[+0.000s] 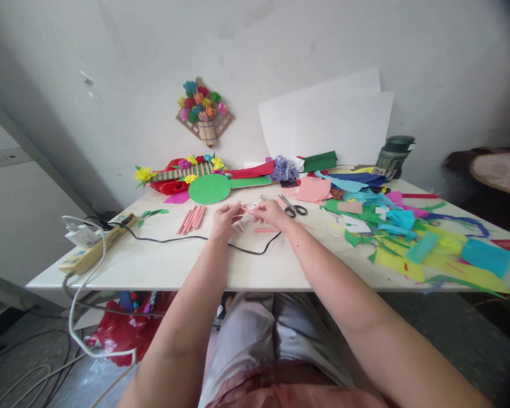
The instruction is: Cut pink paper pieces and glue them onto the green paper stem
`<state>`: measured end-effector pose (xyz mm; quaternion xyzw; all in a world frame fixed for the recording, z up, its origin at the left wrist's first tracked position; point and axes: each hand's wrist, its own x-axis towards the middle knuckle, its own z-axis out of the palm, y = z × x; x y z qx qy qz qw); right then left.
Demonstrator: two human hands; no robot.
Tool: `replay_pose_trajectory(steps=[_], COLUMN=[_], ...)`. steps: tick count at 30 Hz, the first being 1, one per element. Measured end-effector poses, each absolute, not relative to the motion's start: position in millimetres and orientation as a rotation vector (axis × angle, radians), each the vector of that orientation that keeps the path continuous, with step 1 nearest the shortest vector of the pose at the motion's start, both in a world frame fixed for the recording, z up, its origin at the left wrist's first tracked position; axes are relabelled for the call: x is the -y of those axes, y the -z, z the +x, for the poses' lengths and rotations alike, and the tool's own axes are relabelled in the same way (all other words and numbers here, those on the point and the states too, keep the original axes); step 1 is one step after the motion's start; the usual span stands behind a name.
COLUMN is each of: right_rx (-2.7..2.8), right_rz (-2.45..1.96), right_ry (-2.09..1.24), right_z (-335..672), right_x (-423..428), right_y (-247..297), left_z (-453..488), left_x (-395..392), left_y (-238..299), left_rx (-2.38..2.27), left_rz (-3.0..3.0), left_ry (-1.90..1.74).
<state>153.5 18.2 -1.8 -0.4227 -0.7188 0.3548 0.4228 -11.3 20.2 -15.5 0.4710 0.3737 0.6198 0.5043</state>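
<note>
My left hand (225,218) and my right hand (271,213) meet over the middle of the white table (161,266). Both pinch the ends of a thin pink paper roll (249,210) held between them. A second pink strip (266,230) lies flat just under my right hand. Several finished pink paper rolls (192,219) lie in a bunch to the left of my left hand. Black-handled scissors (293,207) rest a little beyond my right hand.
A power strip (96,246) with cables sits at the left edge, and a black cord (238,248) crosses near my wrists. Coloured paper scraps (412,238) cover the right side. A green paper disc (208,188), paper flowers (182,170), white sheets (335,124) and a dark jar (394,154) stand at the back.
</note>
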Motion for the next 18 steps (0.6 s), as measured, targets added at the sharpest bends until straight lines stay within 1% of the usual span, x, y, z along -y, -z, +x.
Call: replay_pose_trajectory(steps=[8, 15, 18], right_rx=[1.881, 2.007, 2.104], right_rz=[-1.169, -1.276, -1.324], right_ry=[-0.719, -0.839, -0.834], right_z=[168.4, 191.7, 197.2], right_x=[-22.8, -29.4, -31.8], right_y=[-2.5, -7.2, -6.9], left_z=[-10.3, -10.7, -11.1], left_x=[-20.1, -19.7, -19.7], left_y=[12.6, 9.1, 9.9], left_rx=[-0.884, -0.953, -0.970], left_rz=[1.084, 1.050, 1.083], left_ry=[-1.534, -1.589, -1.612])
